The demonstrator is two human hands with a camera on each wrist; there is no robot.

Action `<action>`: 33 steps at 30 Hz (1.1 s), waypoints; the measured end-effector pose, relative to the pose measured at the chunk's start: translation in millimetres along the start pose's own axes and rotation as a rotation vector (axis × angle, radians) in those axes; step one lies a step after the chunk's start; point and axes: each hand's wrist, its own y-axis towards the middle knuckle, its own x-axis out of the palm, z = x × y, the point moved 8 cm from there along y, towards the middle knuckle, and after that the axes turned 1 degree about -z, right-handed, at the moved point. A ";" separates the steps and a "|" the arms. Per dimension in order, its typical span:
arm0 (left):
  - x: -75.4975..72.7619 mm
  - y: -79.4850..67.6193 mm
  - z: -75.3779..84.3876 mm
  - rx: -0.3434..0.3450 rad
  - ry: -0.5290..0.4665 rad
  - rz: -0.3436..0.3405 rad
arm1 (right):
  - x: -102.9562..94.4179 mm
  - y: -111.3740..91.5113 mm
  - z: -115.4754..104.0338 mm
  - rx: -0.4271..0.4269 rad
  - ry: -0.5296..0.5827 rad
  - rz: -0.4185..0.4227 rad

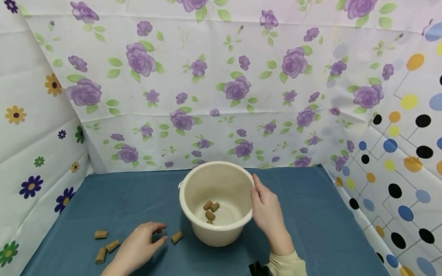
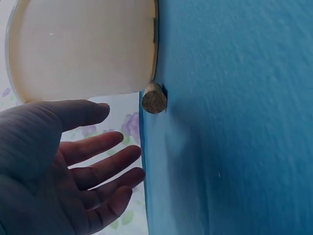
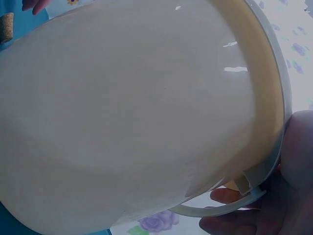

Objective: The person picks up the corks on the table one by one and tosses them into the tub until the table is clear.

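Observation:
A cream bucket (image 1: 220,236) stands upright on the blue cloth, with several corks (image 1: 210,216) lying on its floor. My right hand (image 1: 268,208) grips the bucket's right rim; in the right wrist view, the thumb lies at the rim (image 3: 286,93) and the fingers are beside the handle (image 3: 215,211). A single cork (image 1: 177,238) lies on the cloth just left of the bucket. Near it, my left hand (image 1: 142,244) hovers with thumb and fingers apart. Nothing is between them, and the left wrist view shows that cork (image 2: 154,99) beyond the fingertips.
Three more corks lie at the left of the cloth: one cork (image 1: 101,234) farther back, two corks (image 1: 106,251) close together. A rose-patterned sheet (image 1: 237,88) hangs behind. A flowered sheet (image 1: 29,163) borders the left side, a dotted sheet (image 1: 411,166) the right.

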 end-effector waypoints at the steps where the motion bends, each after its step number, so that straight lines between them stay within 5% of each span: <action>1: 0.6 0.5 1.0 0.000 0.000 -0.002 | 0.0 0.0 0.1 -0.001 0.000 0.000; 21: 27.6 15.4 8.7 -0.036 0.083 -0.069 | -0.9 0.3 0.7 0.006 -0.004 -0.004; 33: 28.0 17.9 15.0 -0.038 0.091 -0.050 | -1.0 0.5 0.5 0.012 0.001 -0.011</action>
